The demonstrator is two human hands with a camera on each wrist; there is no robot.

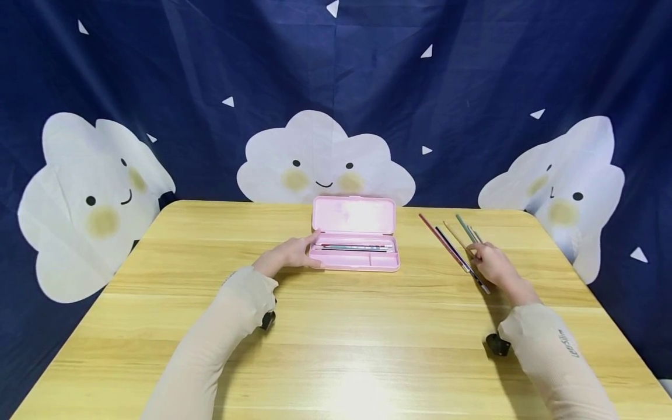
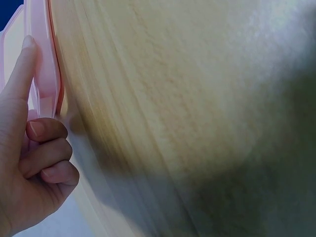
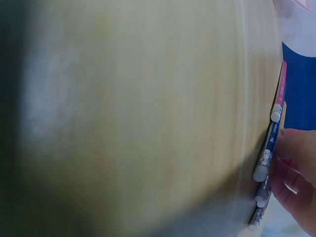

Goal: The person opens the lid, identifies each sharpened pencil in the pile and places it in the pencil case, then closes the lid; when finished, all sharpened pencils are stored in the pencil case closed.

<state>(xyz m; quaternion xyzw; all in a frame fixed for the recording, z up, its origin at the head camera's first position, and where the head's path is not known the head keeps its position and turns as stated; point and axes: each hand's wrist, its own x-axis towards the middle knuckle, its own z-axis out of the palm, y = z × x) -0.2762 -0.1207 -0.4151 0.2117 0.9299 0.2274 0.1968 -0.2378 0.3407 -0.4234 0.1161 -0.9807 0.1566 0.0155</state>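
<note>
A pink pencil case lies open on the table, its lid raised at the back, with several pencils in the long rear compartment. My left hand holds the case's left end; the left wrist view shows one digit stretched along the pink side and other fingers curled below. At the right, my right hand pinches a yellow pencil among loose ones. Left of it lie a red pencil and a dark blue pencil; a green pencil lies just beyond the fingers.
The wooden table has rounded back corners. Behind it hangs a dark blue cloth with white clouds and small triangles. A small black device shows beneath the right wrist, and another by the left.
</note>
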